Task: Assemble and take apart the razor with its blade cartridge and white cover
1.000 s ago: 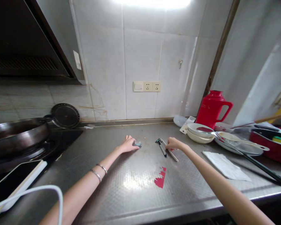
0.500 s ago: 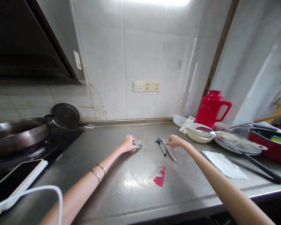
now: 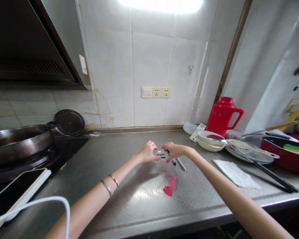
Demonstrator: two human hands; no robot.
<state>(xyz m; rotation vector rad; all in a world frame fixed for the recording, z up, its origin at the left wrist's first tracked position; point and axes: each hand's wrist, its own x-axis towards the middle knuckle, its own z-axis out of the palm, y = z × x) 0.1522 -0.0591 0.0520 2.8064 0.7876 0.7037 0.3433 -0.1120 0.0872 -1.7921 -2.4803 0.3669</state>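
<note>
My left hand (image 3: 148, 152) grips a small clear plastic case (image 3: 160, 153) with dark green strips showing in it, thumb below and fingers above. Close to the case's right side is my right hand (image 3: 175, 151), its thumb and fingers apart and curved toward it. Whether the right fingertips touch the case cannot be made out. Under the right hand lies a black-and-green razor (image 3: 173, 162), its head partly visible between the fingers. A thin pale curved stick (image 3: 181, 164) lies beside it, its upper part hidden by the hand. Nearer me is a jagged red scrap (image 3: 169, 186).
At left are a steel pan (image 3: 20, 142) on the stove, a phone (image 3: 15, 192) and a white cable (image 3: 54, 199). Bowls (image 3: 210, 144), a red thermos (image 3: 221, 116), a napkin (image 3: 235, 173) and a dark-handled utensil (image 3: 271, 174) crowd the right of the steel counter (image 3: 129, 202).
My left hand has moved right with the clear case, lifting it a little. My right hand has swung left from beside the pale stick to the case, with its fingers spread more.
</note>
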